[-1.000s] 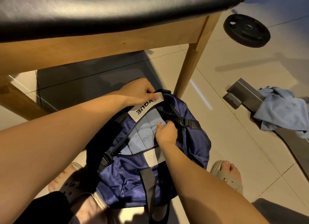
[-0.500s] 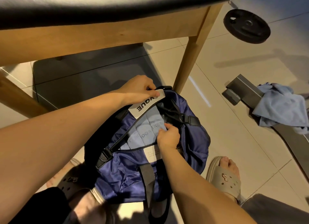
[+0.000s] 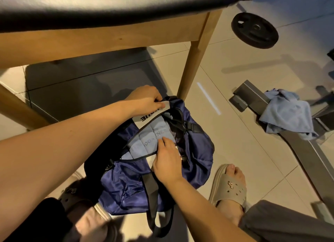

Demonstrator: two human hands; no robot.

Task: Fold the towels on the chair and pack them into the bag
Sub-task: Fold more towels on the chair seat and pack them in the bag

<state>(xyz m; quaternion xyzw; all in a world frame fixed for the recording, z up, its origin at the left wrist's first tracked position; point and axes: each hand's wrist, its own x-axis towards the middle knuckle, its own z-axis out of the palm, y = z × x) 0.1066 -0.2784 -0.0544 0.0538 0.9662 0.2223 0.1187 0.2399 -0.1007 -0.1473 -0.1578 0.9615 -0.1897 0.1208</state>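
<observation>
A navy blue bag (image 3: pixel 197 158) lies open on the tiled floor below the chair. Folded light-blue towels (image 3: pixel 153 138) with grey lettering fill its opening. My left hand (image 3: pixel 144 99) pinches the bag's white labelled flap (image 3: pixel 153 115) at the far rim and holds it back. My right hand (image 3: pixel 166 160) rests at the near rim, fingertips on the towels; whether it grips the rim I cannot tell. Another light-blue towel (image 3: pixel 287 115) lies crumpled on a grey metal frame at the right. The chair (image 3: pixel 108 34) has a black seat and wooden legs.
A black weight plate (image 3: pixel 254 32) lies on the floor at the upper right. The grey metal frame (image 3: pixel 253 97) runs diagonally along the right side. My feet in sandals (image 3: pixel 231 185) stand on either side of the bag. A chair leg (image 3: pixel 195 61) stands just behind the bag.
My right hand has slid down from inside the opening to the bag's near rim. My left hand keeps hold of the flap. More of the folded towels shows.
</observation>
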